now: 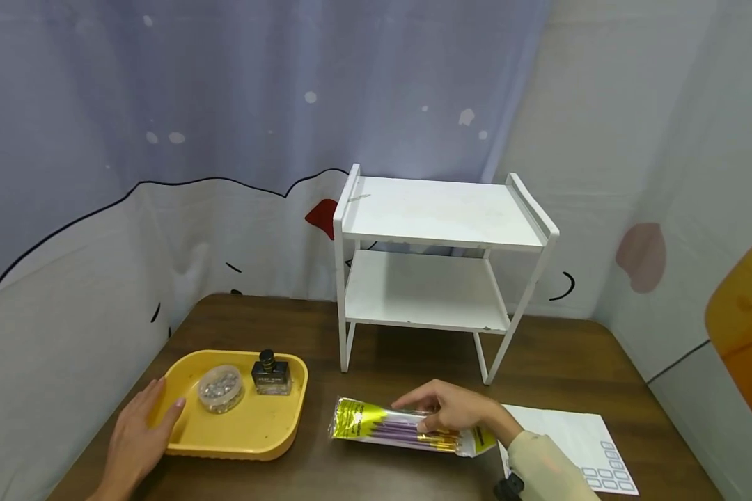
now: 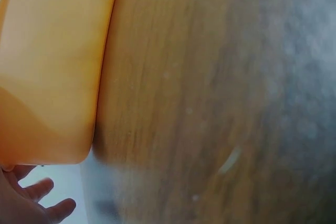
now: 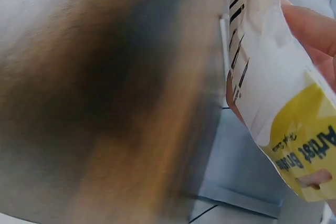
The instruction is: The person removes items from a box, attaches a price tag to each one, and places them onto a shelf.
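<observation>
Brush pack (image 1: 407, 431) right of yellow tray (image 1: 238, 435), gripped by right hand (image 1: 454, 410), not yet lifted; left hand (image 1: 139, 438) flat, fingers straight, on tray rim.

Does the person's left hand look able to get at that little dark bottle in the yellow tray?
Probably yes. The left hand rests on the yellow tray's near rim, and the dark bottle stands uncovered inside. Only the round container of beads sits partly between them, low enough to reach over.

One yellow tray (image 1: 225, 435), one glass jar of beads (image 1: 221, 388), one dark bottle (image 1: 271, 374), one brush packet (image 1: 395, 428), one white two-tier shelf (image 1: 441, 261), one paper sheet (image 1: 576, 435), two hands.
</observation>
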